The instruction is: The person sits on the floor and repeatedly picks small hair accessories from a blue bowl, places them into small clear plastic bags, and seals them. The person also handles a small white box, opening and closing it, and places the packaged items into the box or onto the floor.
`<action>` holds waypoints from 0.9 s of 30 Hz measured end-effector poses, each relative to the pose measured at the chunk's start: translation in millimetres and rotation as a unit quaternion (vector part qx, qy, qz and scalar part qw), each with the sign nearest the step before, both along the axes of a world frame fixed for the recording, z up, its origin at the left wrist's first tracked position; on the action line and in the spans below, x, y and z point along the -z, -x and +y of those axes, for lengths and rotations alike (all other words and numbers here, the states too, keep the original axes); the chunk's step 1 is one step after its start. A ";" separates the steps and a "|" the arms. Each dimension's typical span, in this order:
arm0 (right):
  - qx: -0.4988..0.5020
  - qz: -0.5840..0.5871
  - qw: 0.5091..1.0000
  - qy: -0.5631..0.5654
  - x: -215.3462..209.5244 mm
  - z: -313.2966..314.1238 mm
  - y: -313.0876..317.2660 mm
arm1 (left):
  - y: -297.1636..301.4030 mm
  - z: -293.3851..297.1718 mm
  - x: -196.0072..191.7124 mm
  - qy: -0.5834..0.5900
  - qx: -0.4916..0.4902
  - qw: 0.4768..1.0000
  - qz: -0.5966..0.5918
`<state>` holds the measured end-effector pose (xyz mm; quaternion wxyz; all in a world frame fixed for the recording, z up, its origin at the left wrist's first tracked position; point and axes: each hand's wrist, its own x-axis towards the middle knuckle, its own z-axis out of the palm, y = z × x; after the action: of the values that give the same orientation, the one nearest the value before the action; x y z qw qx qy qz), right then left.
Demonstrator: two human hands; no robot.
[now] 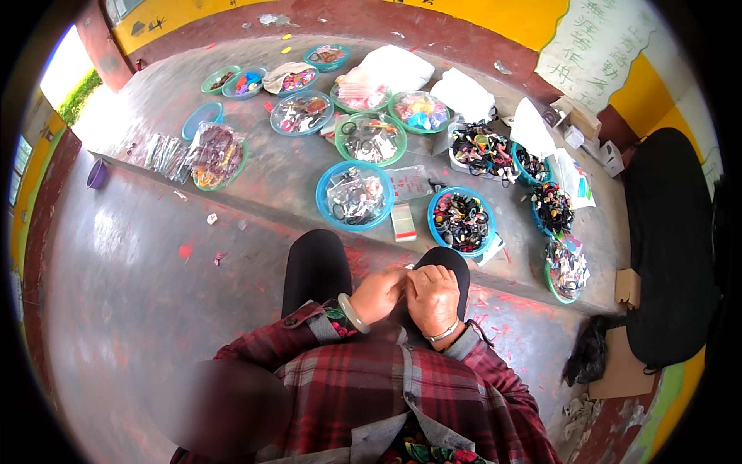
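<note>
My left hand (380, 295), with a pale bangle at its wrist, meets my right hand (434, 300) just above my right knee. The fingers of both are bent inward and pressed together, and whatever lies between them is hidden. Beyond my knees, a blue basket (319, 203) holds small clear packets with dark rings in them. To its right, another blue basket (433, 232) is heaped with dark hair ties that carry coloured bits. A small stack of cards (403, 224) with a red edge lies between the two baskets.
Several more baskets stand on the raised concrete ledge (255, 166), among them a green basket (340, 143) and a white tub (456, 164) of hair ties. Clear packets (166, 155) lie at the left. A black cover (671, 255) and a cardboard box (627, 288) are at the right.
</note>
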<state>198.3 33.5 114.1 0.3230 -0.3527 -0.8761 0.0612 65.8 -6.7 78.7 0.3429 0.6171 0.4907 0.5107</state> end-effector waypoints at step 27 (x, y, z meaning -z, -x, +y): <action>-0.003 -0.029 0.999 0.019 0.0 -0.6 -1.2 | -0.8 -1.5 3.7 -0.005 0.003 0.998 0.057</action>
<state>199.5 32.9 114.1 0.2908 -0.3577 -0.8848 0.0688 66.6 -8.3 75.0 0.3127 0.6485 0.5049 0.4763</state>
